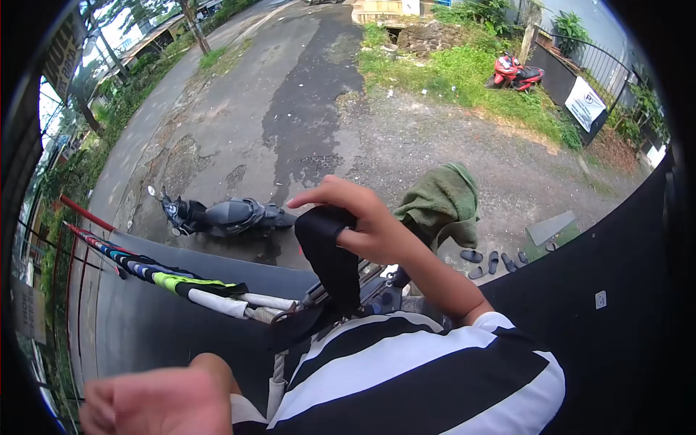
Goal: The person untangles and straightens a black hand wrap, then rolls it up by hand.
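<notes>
While the right hand (353,217) holds black cloth (330,257), the left hand (156,402) hovers

Single view from my head, facing forward and down over my striped shirt (406,366), wide with dark rounded edges, left hand (156,402) very near at lower left, right hand (359,221) near the centre, road (225,145) farther off

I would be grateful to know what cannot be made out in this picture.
All in the head view:
- Left hand: blurred and cut off by the bottom edge; its grip is unclear.
- Black cloth in the right hand: its lower end merges with dark things.
- White sign: writing too small.
- Under the green towel: hidden by it.
</notes>
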{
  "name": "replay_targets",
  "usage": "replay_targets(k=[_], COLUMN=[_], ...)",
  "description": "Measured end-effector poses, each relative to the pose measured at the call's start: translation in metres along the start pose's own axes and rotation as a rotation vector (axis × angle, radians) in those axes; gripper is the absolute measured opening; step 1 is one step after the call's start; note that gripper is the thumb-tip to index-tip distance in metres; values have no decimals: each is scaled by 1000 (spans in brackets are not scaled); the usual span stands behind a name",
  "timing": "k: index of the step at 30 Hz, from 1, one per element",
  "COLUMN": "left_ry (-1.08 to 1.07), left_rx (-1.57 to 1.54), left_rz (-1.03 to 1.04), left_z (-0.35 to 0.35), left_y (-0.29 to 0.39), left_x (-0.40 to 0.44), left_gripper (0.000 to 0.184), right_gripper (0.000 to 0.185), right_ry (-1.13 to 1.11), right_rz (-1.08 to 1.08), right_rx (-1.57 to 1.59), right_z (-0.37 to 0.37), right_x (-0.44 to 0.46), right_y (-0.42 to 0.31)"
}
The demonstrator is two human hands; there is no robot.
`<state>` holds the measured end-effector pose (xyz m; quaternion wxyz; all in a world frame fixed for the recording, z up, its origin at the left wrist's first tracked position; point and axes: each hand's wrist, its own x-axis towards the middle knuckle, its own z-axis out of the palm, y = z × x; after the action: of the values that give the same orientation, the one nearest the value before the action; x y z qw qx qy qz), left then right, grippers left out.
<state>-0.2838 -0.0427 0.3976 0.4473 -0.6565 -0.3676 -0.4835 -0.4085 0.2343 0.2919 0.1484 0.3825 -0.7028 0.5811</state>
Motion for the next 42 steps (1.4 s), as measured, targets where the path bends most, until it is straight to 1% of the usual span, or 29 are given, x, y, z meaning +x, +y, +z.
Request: replay_targets(k=[1, 2, 3, 4, 5, 6, 8, 11, 13, 14, 16, 17, 18, 20, 21, 22, 23, 25, 26, 27, 29, 30, 31, 32, 35, 36, 37, 38, 42], left_ry=[544, 210, 177, 136, 59, -75, -121, -426, -186, -82, -104, 204, 254, 180, 164, -13, -188, -417, -479, -351, -293, -236, -227, -203, -8, -56, 158, 172, 321], left_rx=[548, 570, 296, -24, -219, -330, -409, -52, 119, 44, 236, -18, -208, -334, -188, 50, 284, 460, 561, 523, 586, 643, 753, 834, 1084, 1225, 1150, 1162, 1262], left_rz=[-268, -655, -914, -1277, -1520, -1717, -1674, -1604, -1452, -1482, -1268, -1396, -1433, -1421, -1455, -1376, -1279, -1296, -1341, -1309, -1256, -1210, -1170, -1170, -1242, -891, -1232, -1234, -1199], left_z=[53, 62, 71, 74, 76, 69, 58, 18, 10, 1, -20, -4, -10, -32, -33, -35, -38, -59, -69, -78, -94, -102, -112, -123, -177, -200, -220, -241, -270], left_y=[-41, -66, -81, -83, -83, -82, -80, -80, -82, -85, -99, -101, -105, -117, -119, -123, -128, -131, -132, -134, -137, -139, -141, -143, -146, -149, -142, -137, -125], left_x=[-39, -65, -103, -130, -152, -174, -182, -158, -135, -127, -134, -111, -100, -99, -95, -101, -112, -133, -147, -170, -197, -209, -222, -233, -271, -284, -293, -300, -296], left_gripper=[82, 91, 100, 100, 79, 44, 25, 25, 24, 24, 25, 30, 35, 39, 32, 27, 22, 16, 15, 15, 20, 29, 33, 31, 23, 21, 22, 23, 20], right_gripper=[46, 45, 43, 45, 46, 45, 41, 37, 30, 29, 24, 24, 23, 21, 23, 25, 32, 39, 48, 57, 62, 60, 58, 49, 58, 57, 56, 58, 78], right_ry=[22, 54, 84, 130, 141, 170, 190, 225, 205, 185, 136, 132, 110, 123, 146, 169, 218, 131, 388, 170, 41, -135, -178, -247, -396, -394, -390, -325, -573], right_rz=[-21, -61, -100, -146, -227, -287, -307, -318, -339, -342, -347, -341, -325, -225, -254, -286, -167, 191, 238, 288, 309, 434, 407, 510, 713, 722, 733, 792, 672], right_rx=[40, -17, -78, -168, -286, -403, -533, -632, -602, -593, -539, -535, -488, -265, -276, -287, -292, 175, 302, 443, 393, 885, 977, 1157, 860, 869, 881, 762, 442], right_z=[-2, -5, -10, -15, -25, -32, -49, -73, -89, -93, -93, -91, -89, -86, -91, -99, -108, -131, -120, -119, -92, -87, -76, -68, -58, -60, -65, -68, -90], right_x=[6, 11, 16, 20, 24, 29, 36, 46, 54, 58, 64, 67, 70, 71, 74, 78, 76, 68, 59, 56, 52, 41, 25, 16, 8, 6, 2, 1, 6], right_y=[-9, -14, -21, -25, -24, -27, -41, -49, -46, -45, -42, -41, -39, -26, -18, -9, 8, 30, 32, 30, 17, 30, 41, 54, 18, 14, 11, 0, -1])
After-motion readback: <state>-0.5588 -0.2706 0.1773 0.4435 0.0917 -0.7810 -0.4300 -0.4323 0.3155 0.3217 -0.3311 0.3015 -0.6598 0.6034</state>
